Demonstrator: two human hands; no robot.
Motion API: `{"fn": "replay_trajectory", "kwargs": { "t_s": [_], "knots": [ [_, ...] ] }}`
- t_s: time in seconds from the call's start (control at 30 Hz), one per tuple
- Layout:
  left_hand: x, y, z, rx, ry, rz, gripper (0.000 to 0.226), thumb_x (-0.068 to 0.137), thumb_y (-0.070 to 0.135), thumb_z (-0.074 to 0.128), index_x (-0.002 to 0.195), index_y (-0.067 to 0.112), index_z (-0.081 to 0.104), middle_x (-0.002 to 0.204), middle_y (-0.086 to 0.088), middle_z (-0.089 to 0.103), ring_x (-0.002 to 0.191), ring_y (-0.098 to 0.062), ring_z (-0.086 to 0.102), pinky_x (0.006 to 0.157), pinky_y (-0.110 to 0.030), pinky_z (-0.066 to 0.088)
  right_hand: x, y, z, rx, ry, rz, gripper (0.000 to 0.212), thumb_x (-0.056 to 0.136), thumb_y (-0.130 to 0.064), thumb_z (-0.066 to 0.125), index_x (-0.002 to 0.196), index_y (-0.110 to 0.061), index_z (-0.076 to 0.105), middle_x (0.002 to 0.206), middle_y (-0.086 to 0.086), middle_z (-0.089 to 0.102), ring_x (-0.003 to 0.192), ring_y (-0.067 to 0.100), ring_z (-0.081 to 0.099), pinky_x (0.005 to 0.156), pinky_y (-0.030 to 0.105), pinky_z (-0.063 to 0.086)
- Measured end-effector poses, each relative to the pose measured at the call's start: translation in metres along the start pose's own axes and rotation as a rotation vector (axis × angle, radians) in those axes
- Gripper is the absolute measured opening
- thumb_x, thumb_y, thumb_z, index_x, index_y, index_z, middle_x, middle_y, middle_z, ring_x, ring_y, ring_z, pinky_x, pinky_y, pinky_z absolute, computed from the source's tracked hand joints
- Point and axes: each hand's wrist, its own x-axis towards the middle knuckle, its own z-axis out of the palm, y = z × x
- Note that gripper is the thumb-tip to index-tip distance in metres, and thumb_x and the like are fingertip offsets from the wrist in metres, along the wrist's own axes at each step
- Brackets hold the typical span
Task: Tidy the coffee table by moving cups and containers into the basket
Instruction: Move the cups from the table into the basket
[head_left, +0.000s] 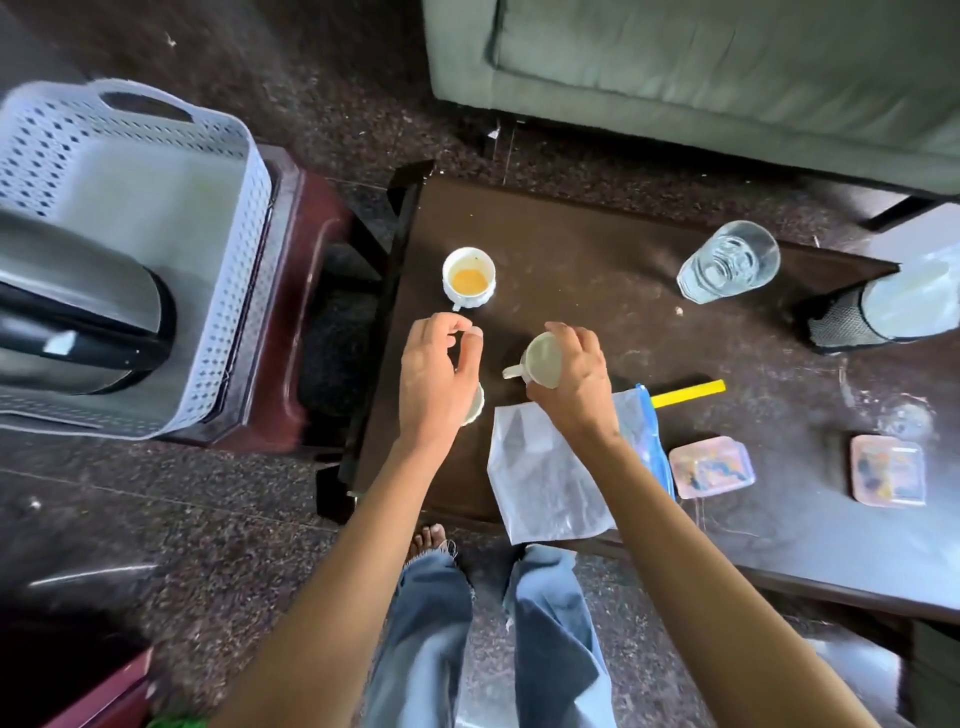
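On the dark coffee table (571, 244) stands a white cup (468, 280) with a little orange-brown liquid in it. My right hand (571, 384) grips a second, empty white cup (537, 358) from above, its handle pointing left. My left hand (436, 374) hovers with loosely curled fingers, holding nothing, just in front of the first cup's handle. Beneath it a third white cup (476, 405) shows only part of its rim. A clear glass tumbler (727, 265) stands at the far right. Two pink lidded containers (710, 467) (888, 470) lie near the front edge. The white perforated basket (249, 218) sits at the left.
The basket rests on a maroon stool (306, 312) and holds a steel kettle (78, 306). A clear zip bag (550, 478) and a yellow strip (688, 393) lie on the table. A black mesh object (841, 322) stands at the right. A grey sofa (727, 78) runs behind the table.
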Motion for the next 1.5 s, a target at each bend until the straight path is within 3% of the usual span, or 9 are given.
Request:
{"fn": "replay_trajectory", "kwargs": {
  "t_s": [0.1, 0.4, 0.53, 0.67, 0.77, 1.0, 1.1, 1.2, 1.5],
  "knots": [
    [0.013, -0.001, -0.024, -0.045, 0.033, -0.003, 0.014, 0.092, 0.025, 0.057, 0.100, 0.016, 0.063, 0.107, -0.001, 0.058, 0.093, -0.013, 0.059, 0.080, -0.032, 0.052, -0.002, -0.029, -0.016, 0.023, 0.042, -0.085, 0.072, 0.067, -0.008, 0.079, 0.133, -0.020, 0.051, 0.126, 0.007, 0.046, 0.111, 0.026, 0.052, 0.091, 0.033, 0.049],
    [0.067, -0.004, -0.117, -0.127, 0.223, -0.037, 0.015, 0.093, 0.023, 0.056, 0.103, 0.015, 0.062, 0.107, 0.000, 0.061, 0.097, -0.013, 0.061, 0.083, -0.032, 0.054, 0.030, -0.167, -0.038, 0.078, 0.022, -0.320, 0.070, 0.068, -0.009, 0.078, 0.132, -0.020, 0.054, 0.122, 0.005, 0.046, 0.101, 0.009, 0.048, 0.085, 0.000, 0.031],
    [0.092, -0.007, -0.151, -0.177, 0.393, -0.133, 0.017, 0.094, 0.021, 0.052, 0.107, 0.012, 0.060, 0.109, -0.005, 0.062, 0.094, -0.010, 0.058, 0.080, -0.011, 0.043, 0.069, -0.229, -0.016, 0.099, -0.020, -0.458, 0.072, 0.068, -0.011, 0.081, 0.134, -0.010, 0.051, 0.123, 0.012, 0.047, 0.108, 0.017, 0.050, 0.090, -0.007, 0.023],
    [0.117, -0.015, -0.173, -0.266, 0.585, -0.263, 0.020, 0.096, 0.009, 0.044, 0.110, 0.002, 0.057, 0.104, -0.003, 0.058, 0.092, -0.012, 0.051, 0.071, 0.000, 0.033, 0.115, -0.291, 0.021, 0.100, -0.087, -0.582, 0.075, 0.064, -0.013, 0.084, 0.130, -0.002, 0.050, 0.127, 0.017, 0.051, 0.117, 0.020, 0.049, 0.095, 0.003, 0.028],
    [0.132, -0.026, -0.181, -0.400, 0.618, -0.391, 0.021, 0.097, 0.007, 0.040, 0.113, 0.000, 0.051, 0.106, -0.005, 0.054, 0.097, -0.018, 0.050, 0.077, -0.015, 0.034, 0.144, -0.341, 0.050, 0.082, -0.193, -0.655, 0.080, 0.061, -0.015, 0.085, 0.132, -0.007, 0.049, 0.130, 0.013, 0.051, 0.118, 0.021, 0.051, 0.096, 0.011, 0.030],
    [0.165, -0.056, -0.179, -0.623, 0.668, -0.637, 0.027, 0.094, 0.004, 0.038, 0.118, -0.002, 0.051, 0.120, -0.019, 0.059, 0.113, -0.029, 0.054, 0.093, -0.028, 0.040, 0.189, -0.417, 0.123, -0.154, -0.388, -0.863, 0.079, 0.061, -0.020, 0.085, 0.130, -0.008, 0.051, 0.131, 0.010, 0.054, 0.122, 0.025, 0.048, 0.099, 0.018, 0.028],
    [0.174, -0.065, -0.180, -0.609, 0.697, -0.679, 0.024, 0.095, 0.004, 0.042, 0.113, -0.006, 0.053, 0.116, -0.023, 0.060, 0.110, -0.030, 0.055, 0.081, -0.017, 0.035, 0.199, -0.427, 0.151, -0.209, -0.432, -0.869, 0.079, 0.062, -0.021, 0.085, 0.131, -0.010, 0.049, 0.130, 0.008, 0.053, 0.126, 0.025, 0.039, 0.098, 0.018, 0.029],
    [0.181, -0.071, -0.185, -0.655, 0.732, -0.707, 0.025, 0.097, 0.012, 0.044, 0.106, -0.010, 0.053, 0.111, -0.026, 0.061, 0.104, -0.032, 0.056, 0.077, -0.021, 0.035, 0.204, -0.432, 0.175, -0.201, -0.467, -0.851, 0.079, 0.063, -0.021, 0.084, 0.132, -0.012, 0.048, 0.134, 0.010, 0.047, 0.132, 0.022, 0.033, 0.099, 0.016, 0.028],
    [0.188, -0.070, -0.186, -0.645, 0.782, -0.711, 0.026, 0.099, 0.012, 0.044, 0.105, -0.012, 0.050, 0.110, -0.028, 0.061, 0.101, -0.032, 0.056, 0.076, -0.021, 0.034, 0.210, -0.445, 0.200, -0.307, -0.363, -0.870, 0.075, 0.067, -0.028, 0.085, 0.128, -0.011, 0.044, 0.142, 0.009, 0.048, 0.148, 0.025, 0.012, 0.118, 0.036, 0.022]
  ]
}}
